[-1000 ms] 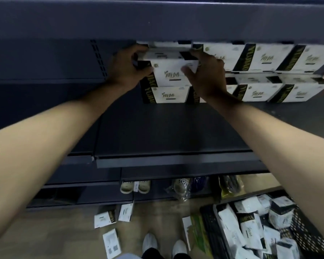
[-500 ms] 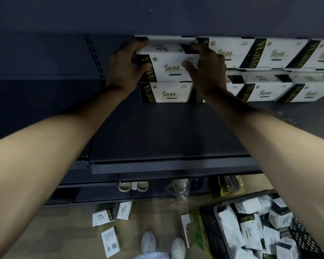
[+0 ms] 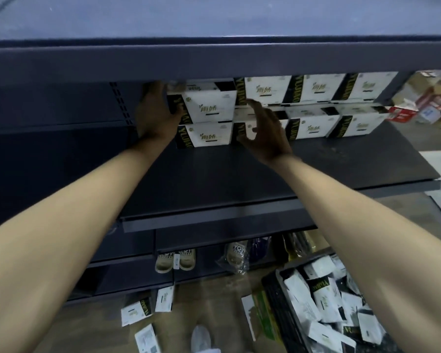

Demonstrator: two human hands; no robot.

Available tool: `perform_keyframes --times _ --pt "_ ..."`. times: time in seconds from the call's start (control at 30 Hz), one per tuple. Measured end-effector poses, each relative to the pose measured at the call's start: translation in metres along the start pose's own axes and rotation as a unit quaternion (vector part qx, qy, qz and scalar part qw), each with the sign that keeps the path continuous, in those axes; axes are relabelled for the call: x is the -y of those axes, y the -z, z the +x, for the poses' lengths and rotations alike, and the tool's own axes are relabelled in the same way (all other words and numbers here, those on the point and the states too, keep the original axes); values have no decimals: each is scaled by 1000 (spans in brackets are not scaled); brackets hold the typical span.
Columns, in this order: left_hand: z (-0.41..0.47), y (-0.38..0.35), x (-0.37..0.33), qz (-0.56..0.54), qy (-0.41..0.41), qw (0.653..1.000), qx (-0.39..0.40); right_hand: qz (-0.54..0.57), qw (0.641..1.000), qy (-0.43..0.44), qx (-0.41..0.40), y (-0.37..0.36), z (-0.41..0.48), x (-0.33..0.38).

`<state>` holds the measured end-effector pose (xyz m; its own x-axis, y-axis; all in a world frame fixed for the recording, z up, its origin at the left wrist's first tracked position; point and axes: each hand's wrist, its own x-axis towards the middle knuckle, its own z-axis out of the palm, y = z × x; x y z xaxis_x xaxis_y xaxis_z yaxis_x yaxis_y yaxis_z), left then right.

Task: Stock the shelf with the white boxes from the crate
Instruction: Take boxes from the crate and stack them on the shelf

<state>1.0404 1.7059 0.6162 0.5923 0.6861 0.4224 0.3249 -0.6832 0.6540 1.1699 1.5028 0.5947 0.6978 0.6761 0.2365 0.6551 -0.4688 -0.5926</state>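
Up on the shelf (image 3: pixel 239 179) we're looking at two tiers of white boxes, and the action is at the left end of the stack. The left hand (image 3: pixel 154 115) is lying flat against the dark end of the top-left box (image 3: pixel 209 105), and I'd say it's bracing that box so it sits square over the box beneath (image 3: pixel 209 135) and snug to its neighbours (image 3: pixel 316 90). Its fingers are running up into the shadow under the upper shelf (image 3: pixel 214 62), so I cannot tell whether they're curling over the top or just pressing. The right hand (image 3: pixel 265 133) is hovering just in front of the lower tier with its fingers spread apart and nothing in them, not touching the top-left box as far as I can see; that reads to me like a hand that is done steadying and free for the next pick. The top-left box is sitting a touch proud of the row, so a final nudge back may be in order. Down at the lower right the crate (image 3: pixel 278 296) is holding a loose heap of more white boxes (image 3: pixel 323 299), so plenty of stocking is waiting. A few stray boxes (image 3: pixel 138 309) are lying on the floor, and slippers (image 3: pixel 175 259) are sitting under the bottom shelf.
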Motion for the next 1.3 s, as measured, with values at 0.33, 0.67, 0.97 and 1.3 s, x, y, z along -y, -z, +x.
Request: perform_keyframes --times 0.33,0.67,0.97,1.3 --pt "-90 -43 -73 54 -128 986 96 -158 985 -59 25 89 -95 -68" --pt "-242 -118 -233 84 -170 961 201 -125 990 -68 13 207 -238 -165" --pt "-406 -175 -229 82 -66 932 348 -68 976 -162 131 183 -363 -254" --pt "-454 -219 -184 88 13 908 409 -115 945 -200 234 141 -417 -308"
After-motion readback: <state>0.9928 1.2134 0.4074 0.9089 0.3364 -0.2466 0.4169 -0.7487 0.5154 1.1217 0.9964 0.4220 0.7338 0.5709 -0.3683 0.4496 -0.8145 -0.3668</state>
